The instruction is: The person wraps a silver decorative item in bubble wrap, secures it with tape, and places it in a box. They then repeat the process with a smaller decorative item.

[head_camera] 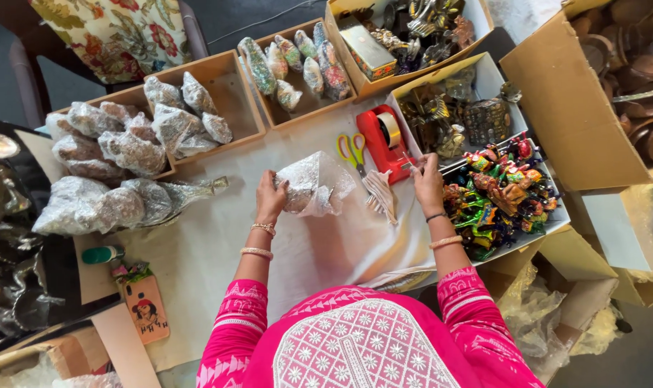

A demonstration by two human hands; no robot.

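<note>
Hands working over white sheet (319, 251): left hand (270, 195) is gripping bubble-wrapped bundle (312, 183), fingers closed around its side. Right hand (427, 183) is reaching to red tape dispenser (382, 140), fingertips pinching at tape end. Scissors (351, 151) lying between the hands.

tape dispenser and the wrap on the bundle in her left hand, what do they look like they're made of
The tape dispenser looks like moulded plastic: glossy, uniform red with rounded edges. The wrap on the bundle under the left hand looks like clear bubble wrap or thin plastic film: translucent, crinkled, catching white highlights. What is inside cannot be told.
</note>
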